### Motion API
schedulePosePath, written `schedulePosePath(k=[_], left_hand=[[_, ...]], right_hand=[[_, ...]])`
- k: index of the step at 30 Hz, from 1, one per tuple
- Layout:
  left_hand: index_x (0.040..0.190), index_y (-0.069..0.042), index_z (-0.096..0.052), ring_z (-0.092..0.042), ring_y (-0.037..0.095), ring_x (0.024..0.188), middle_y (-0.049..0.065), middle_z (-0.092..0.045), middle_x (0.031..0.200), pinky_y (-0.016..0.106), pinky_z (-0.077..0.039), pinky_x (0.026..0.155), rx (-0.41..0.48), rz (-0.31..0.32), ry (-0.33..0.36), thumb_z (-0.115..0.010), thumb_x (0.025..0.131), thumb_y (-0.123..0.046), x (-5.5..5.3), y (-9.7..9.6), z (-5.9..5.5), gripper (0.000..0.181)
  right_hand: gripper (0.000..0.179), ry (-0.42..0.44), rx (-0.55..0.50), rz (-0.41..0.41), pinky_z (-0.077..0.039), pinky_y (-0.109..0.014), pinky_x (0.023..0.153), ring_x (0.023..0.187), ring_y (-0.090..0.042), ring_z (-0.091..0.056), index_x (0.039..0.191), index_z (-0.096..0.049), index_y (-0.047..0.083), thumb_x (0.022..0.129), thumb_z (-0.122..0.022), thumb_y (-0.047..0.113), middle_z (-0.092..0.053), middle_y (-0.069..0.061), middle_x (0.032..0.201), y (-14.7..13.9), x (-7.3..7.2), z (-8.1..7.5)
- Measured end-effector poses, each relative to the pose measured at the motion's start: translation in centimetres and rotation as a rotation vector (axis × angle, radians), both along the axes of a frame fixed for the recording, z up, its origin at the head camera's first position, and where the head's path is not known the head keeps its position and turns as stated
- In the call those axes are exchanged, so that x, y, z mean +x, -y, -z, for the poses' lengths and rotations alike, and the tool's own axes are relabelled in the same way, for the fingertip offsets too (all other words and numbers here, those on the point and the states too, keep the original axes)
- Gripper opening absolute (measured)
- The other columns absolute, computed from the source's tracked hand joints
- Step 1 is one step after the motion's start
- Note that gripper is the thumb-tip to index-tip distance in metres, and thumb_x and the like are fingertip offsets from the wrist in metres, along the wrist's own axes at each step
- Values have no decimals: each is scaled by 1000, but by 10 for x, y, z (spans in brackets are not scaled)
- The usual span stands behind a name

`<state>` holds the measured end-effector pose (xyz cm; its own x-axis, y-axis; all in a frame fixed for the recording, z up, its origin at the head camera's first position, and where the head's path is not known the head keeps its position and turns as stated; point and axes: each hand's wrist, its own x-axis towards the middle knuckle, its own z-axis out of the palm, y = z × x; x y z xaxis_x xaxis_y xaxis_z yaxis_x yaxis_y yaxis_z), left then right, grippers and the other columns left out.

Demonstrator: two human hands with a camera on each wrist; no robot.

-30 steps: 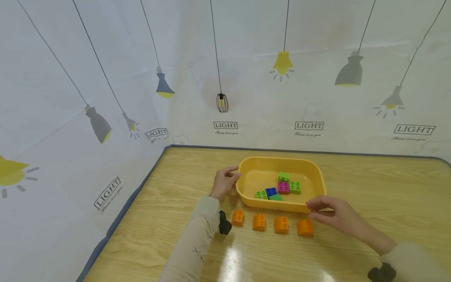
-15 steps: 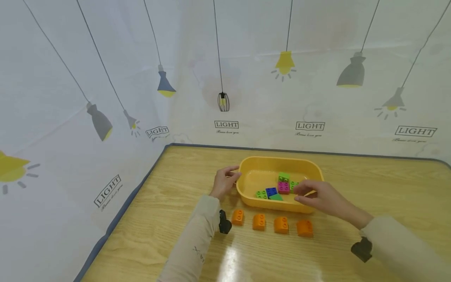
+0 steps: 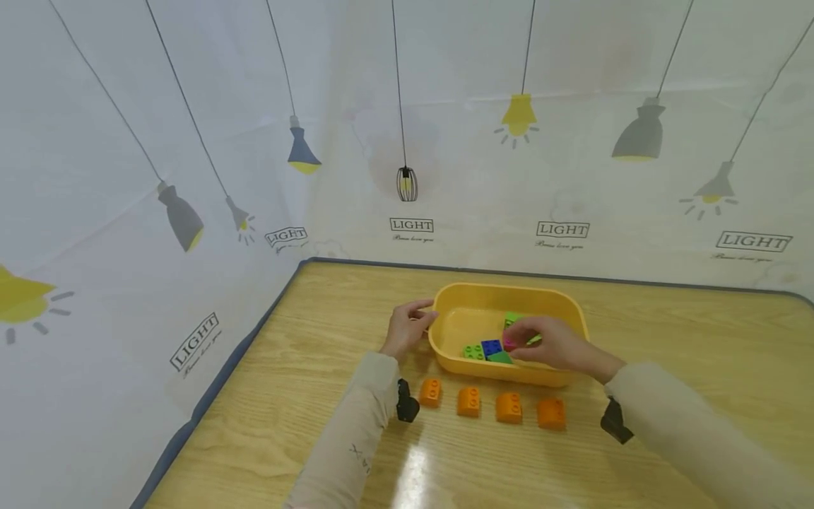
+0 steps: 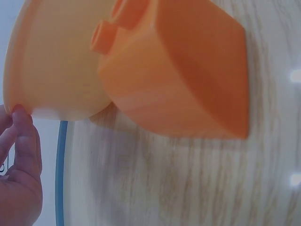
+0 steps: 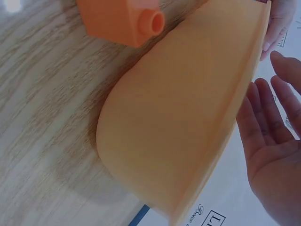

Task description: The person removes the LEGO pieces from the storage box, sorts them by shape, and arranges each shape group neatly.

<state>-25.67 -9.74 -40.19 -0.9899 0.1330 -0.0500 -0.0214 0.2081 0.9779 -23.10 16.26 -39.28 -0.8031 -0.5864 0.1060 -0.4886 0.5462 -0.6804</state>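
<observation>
A yellow plastic tub (image 3: 490,370) stands on the table with several toy building bricks inside. My left hand (image 3: 405,331) holds its left end, thumb and fingers at the rim. Over the right half of the tub hovers my right hand (image 3: 550,344), fingers bent loosely with nothing seen between them; in the right wrist view the thumb is apart from the fingers. Nearest its fingertips is a magenta brick (image 3: 509,343), partly covered. Beside that lie a blue brick (image 3: 492,347), a light green brick (image 3: 473,352), a dark green piece (image 3: 500,358) and another green brick (image 3: 511,319).
Several orange curved bricks (image 3: 469,401) stand in a row on the wooden table (image 3: 356,304), just in front of the tub. One orange brick (image 4: 174,80) looms close in the left wrist view. A lamp-printed cloth (image 3: 470,177) hangs behind the table.
My right hand has left the tub's front right rim and moved leftward over the bricks inside. The left hand stays at the left rim, and the tub has hardly moved.
</observation>
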Motion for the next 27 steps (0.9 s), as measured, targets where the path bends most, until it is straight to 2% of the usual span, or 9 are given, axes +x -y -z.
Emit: schedulePosePath(k=[3,5,8,11,20,27], left_hand=[[121,6,-51,-56,43,87,25,-57,98,33,-54,64,0,-2,-4,-54,88,-5,0,0,0,35],[121,5,-51,-58,40,84,23,-58,96,31,-54,62,-4,-5,-20,-56,87,-7,-5,1,8,36],[120,0,-54,-59,36,82,19,-59,94,29,-54,62,-12,-21,-16,-57,87,-10,-14,2,21,35],[120,-4,-56,-60,34,82,17,-60,94,28,-54,62,-21,-37,-6,-58,86,-12,-18,2,27,34],[119,-4,-56,-59,35,85,19,-59,97,29,-54,63,-13,-38,1,-59,86,-11,-18,2,26,34],[121,4,-51,-55,44,88,28,-55,101,35,-54,66,14,-6,6,-56,87,-5,-6,0,6,36]], right_hand=[[25,-10,12,-16,-53,-28,70,80,-19,-59,100,-62,-5,78,-67,5,-63,-13,90,1,-5,4],[24,-5,19,-31,-52,-28,69,79,-17,-59,100,-62,-4,78,-67,4,-63,-12,90,2,-9,8],[22,49,35,-43,-52,-28,71,79,-16,-58,99,-63,-3,78,-66,3,-63,-11,90,3,-13,11],[20,107,56,-42,-51,-29,72,82,-17,-58,98,-64,0,79,-66,5,-63,-9,92,3,-16,15],[16,119,49,-79,-51,-26,71,79,-18,-56,93,-66,-1,77,-64,-3,-61,-12,92,5,-18,22],[16,140,65,-33,-51,-29,73,79,-17,-55,94,-65,1,78,-64,-1,-61,-8,93,6,-18,24]])
